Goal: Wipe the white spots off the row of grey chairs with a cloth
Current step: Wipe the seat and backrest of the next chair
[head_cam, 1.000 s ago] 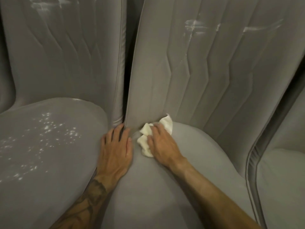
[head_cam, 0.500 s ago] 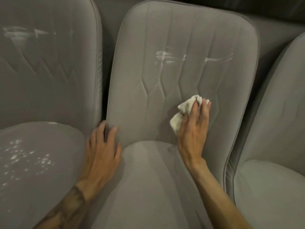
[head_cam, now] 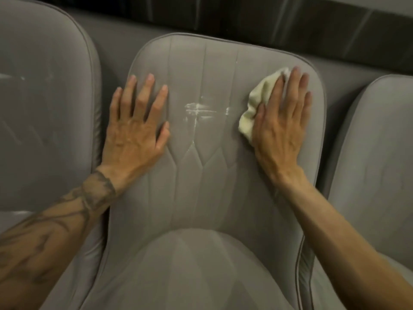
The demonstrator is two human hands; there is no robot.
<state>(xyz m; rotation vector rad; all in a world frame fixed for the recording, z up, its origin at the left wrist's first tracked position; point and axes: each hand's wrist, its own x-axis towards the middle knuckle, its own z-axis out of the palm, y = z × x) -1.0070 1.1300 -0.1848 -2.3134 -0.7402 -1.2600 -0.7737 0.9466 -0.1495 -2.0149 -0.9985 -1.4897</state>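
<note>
Both forearms are bare. The left forearm [head_cam: 55, 224], lower left of the frame, carries dark tattoo linework, with a band ringing the wrist below the left hand [head_cam: 134, 135].

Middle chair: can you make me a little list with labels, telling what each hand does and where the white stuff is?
left hand: flat on the middle chair backrest, left side
right hand: straight fingers press the cloth against it, upper right
white smears: between the hands, not under the cloth
left chair: faint white marks too
</note>
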